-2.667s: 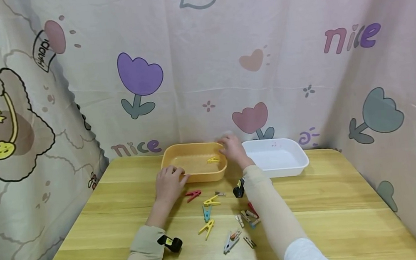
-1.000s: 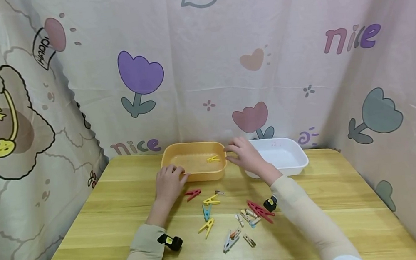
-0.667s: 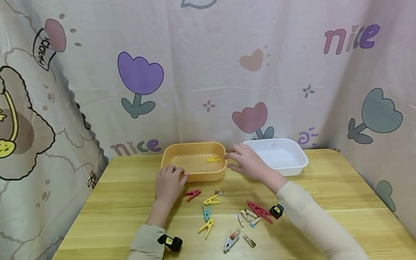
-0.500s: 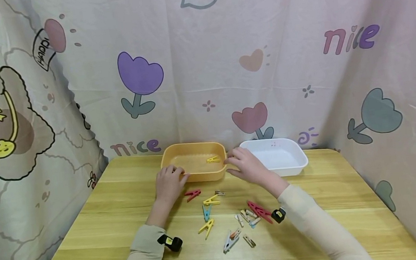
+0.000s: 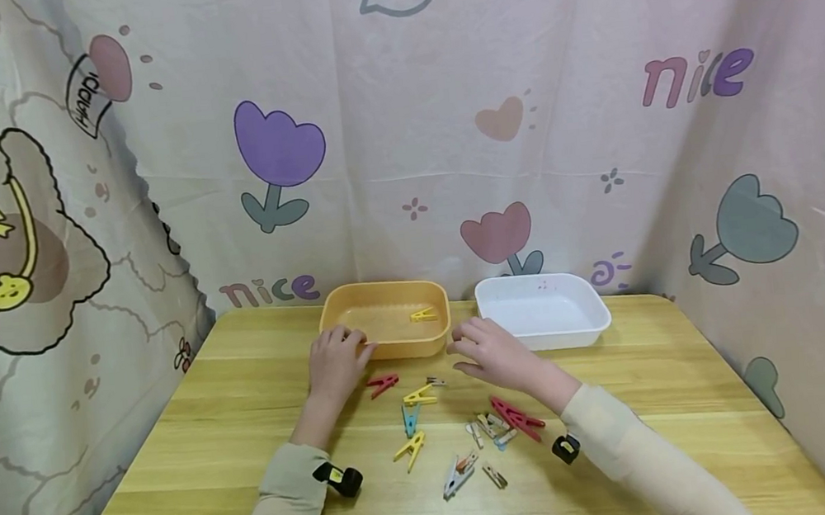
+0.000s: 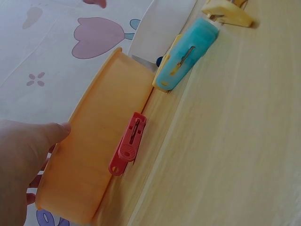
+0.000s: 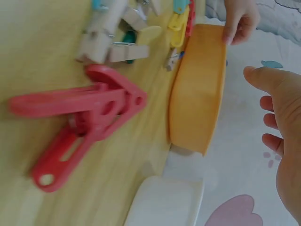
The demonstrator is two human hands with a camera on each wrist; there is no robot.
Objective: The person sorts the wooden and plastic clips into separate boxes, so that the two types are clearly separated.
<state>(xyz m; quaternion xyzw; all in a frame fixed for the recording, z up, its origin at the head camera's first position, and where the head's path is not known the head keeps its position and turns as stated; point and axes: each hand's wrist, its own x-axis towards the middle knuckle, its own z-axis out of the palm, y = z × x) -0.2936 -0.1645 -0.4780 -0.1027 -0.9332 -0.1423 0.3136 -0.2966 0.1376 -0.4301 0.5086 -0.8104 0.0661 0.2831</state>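
Observation:
My left hand (image 5: 336, 360) pinches the near-left rim of the orange basin (image 5: 410, 348), thumb outside and fingers over the edge, as the left wrist view also shows. Inside that basin lies one yellow clothespin (image 5: 423, 314). My right hand (image 5: 495, 353) hovers near the basin's right front corner, apart from it, fingers loosely bent around nothing. In front of the basin lie a small red clothespin (image 5: 383, 385), a yellow clothespin (image 5: 419, 396), a blue clothespin (image 5: 410, 420) and another yellow clothespin (image 5: 410, 451). Below my right forearm is a large red clothespin (image 7: 87, 113).
A white basin (image 5: 555, 340) stands right of the orange one on the wooden table (image 5: 251, 439). Several small wooden clothespins (image 5: 490, 426) cluster by the large red one. A grey clothespin (image 5: 454, 479) and a small wooden clothespin (image 5: 495, 477) lie nearer. A printed curtain (image 5: 400, 126) hangs behind.
My right hand has left the orange basin's right edge and drawn back toward me, uncovering the white basin's left end and the large red clothespin. My left hand stays put.

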